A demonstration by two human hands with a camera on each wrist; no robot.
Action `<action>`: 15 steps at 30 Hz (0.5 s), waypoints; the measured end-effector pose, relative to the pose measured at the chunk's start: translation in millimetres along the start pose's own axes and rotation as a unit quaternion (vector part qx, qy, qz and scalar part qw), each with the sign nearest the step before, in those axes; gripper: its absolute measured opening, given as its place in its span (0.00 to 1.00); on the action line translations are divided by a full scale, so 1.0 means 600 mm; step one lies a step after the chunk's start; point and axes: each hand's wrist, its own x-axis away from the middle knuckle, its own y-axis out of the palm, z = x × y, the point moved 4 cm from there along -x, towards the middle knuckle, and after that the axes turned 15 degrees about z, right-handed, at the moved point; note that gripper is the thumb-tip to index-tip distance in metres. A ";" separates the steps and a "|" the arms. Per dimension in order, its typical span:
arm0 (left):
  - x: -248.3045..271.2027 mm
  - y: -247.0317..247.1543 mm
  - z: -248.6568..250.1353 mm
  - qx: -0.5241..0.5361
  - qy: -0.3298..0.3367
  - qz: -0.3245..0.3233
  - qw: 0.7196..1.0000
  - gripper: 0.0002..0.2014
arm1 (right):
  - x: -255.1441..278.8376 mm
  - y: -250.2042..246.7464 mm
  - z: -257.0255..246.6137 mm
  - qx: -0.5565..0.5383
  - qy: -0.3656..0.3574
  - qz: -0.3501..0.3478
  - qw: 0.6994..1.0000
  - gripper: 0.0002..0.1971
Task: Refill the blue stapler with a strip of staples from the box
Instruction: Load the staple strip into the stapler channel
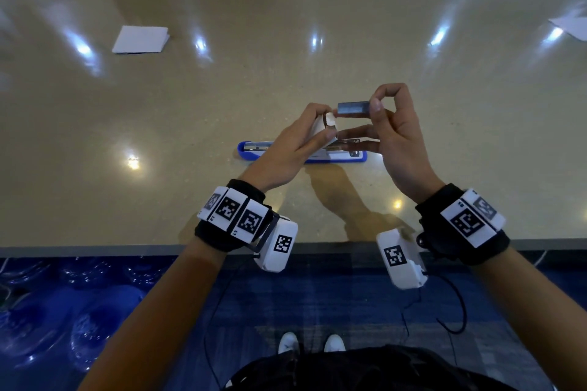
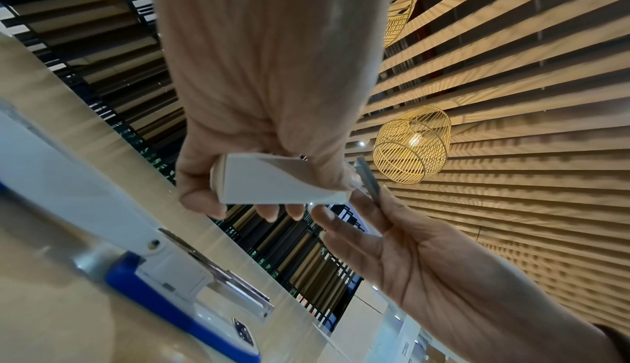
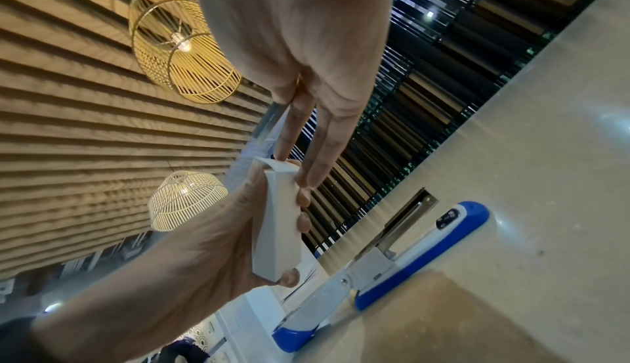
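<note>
My left hand (image 1: 297, 140) grips the white staple box (image 2: 272, 180); my right hand (image 1: 392, 133) pinches a staple strip (image 1: 353, 107) (just drawn out). Below, the blue stapler (image 1: 251, 151) lies open on the table (image 1: 317, 41), unloaded.

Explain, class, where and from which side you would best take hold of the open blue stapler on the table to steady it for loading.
Grip the blue stapler by its base, low on the long sides, coming from the near edge. It lies flat and opened out, its metal channel facing up, so that must probably stay uncovered. The left hand would first have to put down the box.
</note>
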 end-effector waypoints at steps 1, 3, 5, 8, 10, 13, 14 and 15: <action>0.001 0.000 0.001 -0.003 0.004 -0.005 1.000 0.10 | 0.000 0.001 -0.002 0.003 -0.004 -0.004 1.000 0.03; 0.002 0.000 0.001 -0.004 0.009 -0.006 1.000 0.12 | -0.001 0.001 -0.003 0.005 -0.010 -0.011 1.000 0.03; 0.002 0.001 0.001 -0.006 0.001 -0.004 1.000 0.14 | -0.003 0.002 -0.002 0.011 -0.015 -0.013 1.000 0.04; -0.001 0.004 0.000 -0.010 -0.015 0.011 1.000 0.13 | -0.004 0.003 0.001 0.029 -0.026 -0.012 0.999 0.03; -0.002 0.004 0.002 -0.008 -0.013 0.021 1.000 0.11 | -0.005 0.003 0.001 0.045 -0.039 -0.008 0.998 0.04; -0.004 0.001 0.003 -0.012 -0.013 0.022 1.000 0.10 | -0.006 0.000 0.004 0.071 -0.065 -0.004 0.995 0.03; -0.005 0.001 0.004 -0.016 -0.010 0.023 1.000 0.09 | -0.006 -0.001 0.004 0.071 -0.070 -0.006 0.995 0.03; -0.007 0.000 0.004 -0.021 -0.007 0.024 0.999 0.09 | -0.006 -0.003 0.005 0.064 -0.074 -0.007 0.995 0.03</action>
